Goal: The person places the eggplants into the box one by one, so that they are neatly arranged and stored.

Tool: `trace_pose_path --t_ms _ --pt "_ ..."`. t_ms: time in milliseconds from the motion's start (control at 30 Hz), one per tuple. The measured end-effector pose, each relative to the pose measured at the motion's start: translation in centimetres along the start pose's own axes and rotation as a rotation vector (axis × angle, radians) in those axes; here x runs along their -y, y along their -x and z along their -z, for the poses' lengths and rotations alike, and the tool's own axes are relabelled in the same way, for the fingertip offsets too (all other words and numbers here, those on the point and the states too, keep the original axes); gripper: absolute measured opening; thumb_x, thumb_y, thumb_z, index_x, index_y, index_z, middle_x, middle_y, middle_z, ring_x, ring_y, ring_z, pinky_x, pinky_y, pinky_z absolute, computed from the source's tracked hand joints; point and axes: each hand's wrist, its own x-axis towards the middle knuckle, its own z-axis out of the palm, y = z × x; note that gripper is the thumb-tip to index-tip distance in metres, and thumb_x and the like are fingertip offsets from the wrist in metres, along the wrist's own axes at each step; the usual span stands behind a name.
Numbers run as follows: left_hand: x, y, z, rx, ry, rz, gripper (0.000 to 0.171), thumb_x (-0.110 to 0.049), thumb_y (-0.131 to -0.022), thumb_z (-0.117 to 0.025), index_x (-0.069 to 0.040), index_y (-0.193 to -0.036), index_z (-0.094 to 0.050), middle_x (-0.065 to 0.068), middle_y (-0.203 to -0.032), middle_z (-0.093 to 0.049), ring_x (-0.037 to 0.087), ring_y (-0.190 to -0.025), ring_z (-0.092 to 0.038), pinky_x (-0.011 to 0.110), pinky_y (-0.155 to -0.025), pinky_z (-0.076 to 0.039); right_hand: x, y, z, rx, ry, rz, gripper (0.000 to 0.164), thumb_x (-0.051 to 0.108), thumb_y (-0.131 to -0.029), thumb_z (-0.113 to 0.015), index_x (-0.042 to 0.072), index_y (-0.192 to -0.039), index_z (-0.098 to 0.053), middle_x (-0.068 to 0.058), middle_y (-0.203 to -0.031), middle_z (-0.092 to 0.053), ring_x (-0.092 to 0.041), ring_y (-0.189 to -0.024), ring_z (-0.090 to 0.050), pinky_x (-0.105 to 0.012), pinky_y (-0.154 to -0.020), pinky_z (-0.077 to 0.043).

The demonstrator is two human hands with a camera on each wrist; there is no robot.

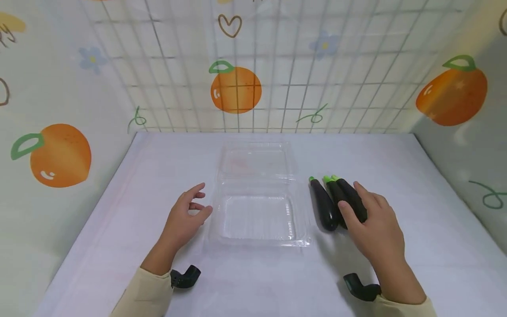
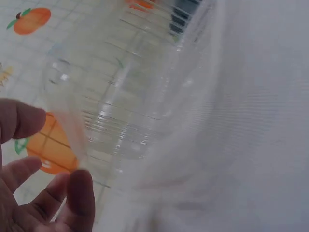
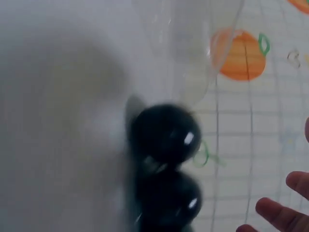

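Work looks barely begun: the box (image 1: pixel 257 215) lies open, all three eggplants (image 1: pixel 336 193) outside, to its right. The right hand (image 1: pixel 376 229), spread, is at them, gripping none; the left hand (image 1: pixel 185 220), spread and unladen, is just left of the box.

"What's on the desk (image 1: pixel 99 246)?"
"A clear container (image 1: pixel 255 215), open, lid (image 1: pixel 255 160) toward the far edge; left hand (image 1: pixel 184 218) beside it."
"And toward the right edge?"
"Three eggplants (image 1: pixel 336 193), right hand (image 1: pixel 376 226) by the rightmost."
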Motion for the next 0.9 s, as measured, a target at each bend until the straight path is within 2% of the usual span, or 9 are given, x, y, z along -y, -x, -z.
trace_pose_path --t_ms 100,200,300,467,600,767,900 --pt "1.2 0.3 -0.2 0.044 0.102 0.052 0.068 -0.020 -0.094 -0.069 -0.025 -0.156 -0.040 0.009 -0.140 -0.053 0.023 -0.102 -0.066 0.034 -0.072 -0.060 -1.4 0.2 -0.3 -0.036 -0.019 -0.028 0.066 0.049 -0.103 -0.049 0.021 -0.160 -0.033 -0.026 -0.147 -0.047 -0.048 -0.130 -0.046 -0.067 -0.093 -0.041" --pt "2.0 0.4 -0.2 0.085 0.185 0.057 0.071 -0.017 -0.094 -0.069 -0.023 -0.157 -0.037 0.013 -0.135 -0.052 0.023 -0.091 -0.066 0.033 -0.069 -0.060 -2.6 0.2 -0.4 -0.048 -0.039 -0.071 0.066 0.045 -0.103 -0.052 0.017 -0.160 -0.033 -0.027 -0.145 -0.050 -0.046 -0.126 -0.049 -0.065 -0.094 -0.044" --pt "2.6 0.2 -0.3 0.142 0.261 0.035 0.073 -0.015 -0.095 -0.068 -0.022 -0.158 -0.033 0.016 -0.130 -0.051 0.022 -0.086 -0.065 0.032 -0.068 -0.060 -3.8 0.0 -0.3 -0.020 -0.060 -0.149 0.068 0.045 -0.103 -0.051 0.016 -0.161 -0.029 -0.028 -0.146 -0.049 -0.048 -0.128 -0.048 -0.066 -0.095 -0.046" --pt "3.1 -0.4 -1.0 0.230 0.384 0.027 0.078 -0.014 -0.096 -0.068 -0.026 -0.161 -0.026 0.013 -0.126 -0.051 0.015 -0.081 -0.060 0.028 -0.067 -0.057 -5.5 -0.7 -0.3 0.046 -0.122 -0.258 0.071 0.049 -0.104 -0.048 0.018 -0.163 -0.024 -0.029 -0.152 -0.042 -0.052 -0.132 -0.045 -0.071 -0.095 -0.045" --pt "3.4 -0.9 -1.4 0.243 0.443 0.001 0.081 -0.012 -0.095 -0.069 -0.027 -0.161 -0.025 0.011 -0.122 -0.050 0.011 -0.070 -0.055 0.023 -0.062 -0.054 -6.4 -1.2 -0.5 0.099 -0.164 -0.302 0.073 0.053 -0.103 -0.046 0.018 -0.163 -0.024 -0.029 -0.155 -0.039 -0.052 -0.133 -0.043 -0.068 -0.096 -0.044" --pt "3.5 -1.1 -1.6 0.259 0.509 -0.056 0.080 -0.002 -0.093 -0.067 -0.019 -0.160 -0.028 0.010 -0.117 -0.048 0.009 -0.063 -0.050 0.022 -0.058 -0.051 -7.1 -1.5 -0.8 0.149 -0.185 -0.369 0.074 0.056 -0.102 -0.045 0.018 -0.162 -0.026 -0.026 -0.157 -0.039 -0.050 -0.136 -0.044 -0.060 -0.093 -0.047" --pt "3.5 -1.0 -1.6 0.267 0.539 -0.053 0.075 0.003 -0.092 -0.066 -0.014 -0.158 -0.034 0.008 -0.114 -0.047 0.007 -0.062 -0.048 0.020 -0.056 -0.050 -7.3 -1.6 -1.0 0.191 -0.206 -0.425 0.074 0.057 -0.102 -0.045 0.019 -0.162 -0.026 -0.023 -0.159 -0.037 -0.046 -0.135 -0.048 -0.053 -0.091 -0.049"
